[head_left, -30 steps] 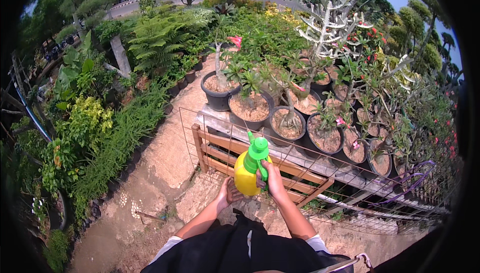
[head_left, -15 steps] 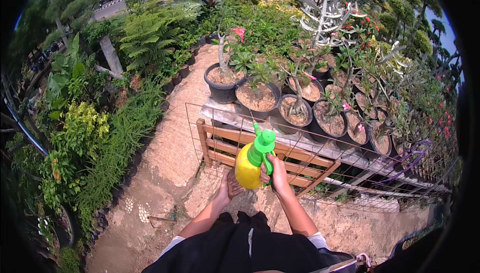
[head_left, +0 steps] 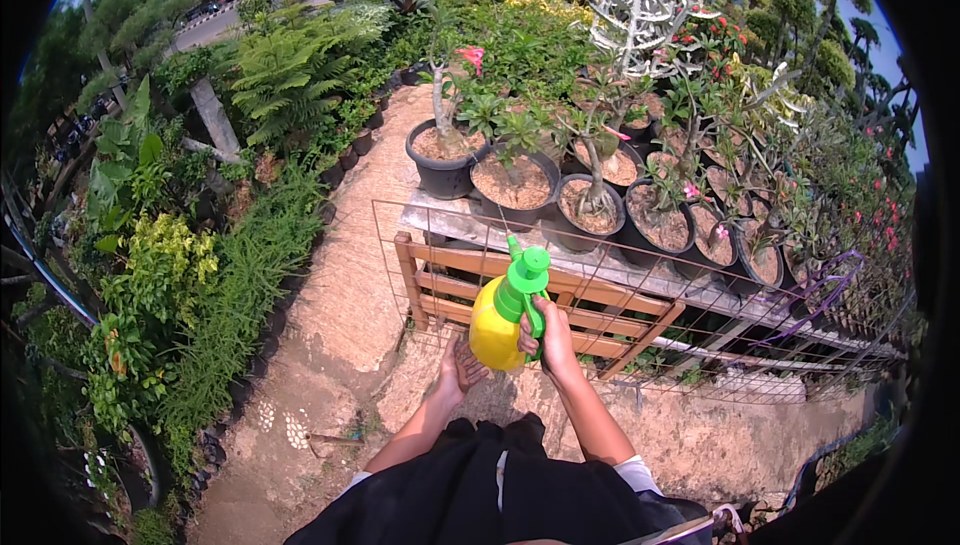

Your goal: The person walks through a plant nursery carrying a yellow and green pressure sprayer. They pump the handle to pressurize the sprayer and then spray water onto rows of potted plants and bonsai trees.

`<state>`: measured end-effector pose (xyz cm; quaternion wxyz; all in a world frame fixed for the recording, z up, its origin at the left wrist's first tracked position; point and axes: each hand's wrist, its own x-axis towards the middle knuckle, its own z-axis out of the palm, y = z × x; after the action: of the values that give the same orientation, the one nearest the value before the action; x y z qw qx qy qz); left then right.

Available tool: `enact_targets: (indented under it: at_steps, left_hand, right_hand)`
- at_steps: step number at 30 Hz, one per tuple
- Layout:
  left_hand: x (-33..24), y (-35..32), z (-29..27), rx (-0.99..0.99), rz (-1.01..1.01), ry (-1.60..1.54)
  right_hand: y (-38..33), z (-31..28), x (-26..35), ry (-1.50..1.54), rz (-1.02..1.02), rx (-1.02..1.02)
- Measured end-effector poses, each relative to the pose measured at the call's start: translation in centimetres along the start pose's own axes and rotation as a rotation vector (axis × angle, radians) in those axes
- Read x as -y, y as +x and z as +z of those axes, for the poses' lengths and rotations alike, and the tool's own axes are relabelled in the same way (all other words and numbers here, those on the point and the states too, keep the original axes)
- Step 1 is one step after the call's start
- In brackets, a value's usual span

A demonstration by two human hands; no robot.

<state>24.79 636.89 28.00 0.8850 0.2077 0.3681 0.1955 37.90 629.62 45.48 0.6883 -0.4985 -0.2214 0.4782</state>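
From my station I watch the right hand [head_left: 551, 338] grip the sprayer [head_left: 492, 333] by its green handle [head_left: 537, 318], on the near side of the wooden frame [head_left: 612, 296]. The left hand [head_left: 460, 369] is open, also before the frame; I cannot tell whether it touches the sprayer. Beyond the frame, I see black pots [head_left: 515, 209] on a shelf [head_left: 420, 214].

Yellow spray bottle [head_left: 492, 330], green top, tilted, in right hand [head_left: 548, 337]
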Motion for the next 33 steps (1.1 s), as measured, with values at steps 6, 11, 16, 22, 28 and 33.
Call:
enact_targets:
  at_steps: [6,11,16,22,28,33]
  left_hand:
    - [0.7,-0.2,0.7,-0.089,0.035,-0.071]
    - [0.4,-0.1,0.5,-0.077,0.081,-0.236]
    - [-1.9,-1.2,1.3,-0.111,0.19,0.05]
    - [-10.0,-5.3,9.9,0.031,1.08,0.583]
    - [-13.5,-7.5,16.6,0.295,1.087,1.27]
    - [-13.1,-7.8,18.2,0.47,0.875,1.025]
  right_hand:
    - [-0.1,1.0,-0.2,-0.051,0.007,0.002]
    - [0.0,1.6,0.0,-0.071,-0.009,0.01]
    - [0.3,1.8,0.9,-0.028,-0.046,0.034]
    - [0.3,2.3,0.0,0.033,-0.038,-0.028]
    - [-0.1,2.1,-1.7,-0.062,-0.196,0.014]
    - [-0.6,1.7,-2.3,-0.156,-0.283,-0.064]
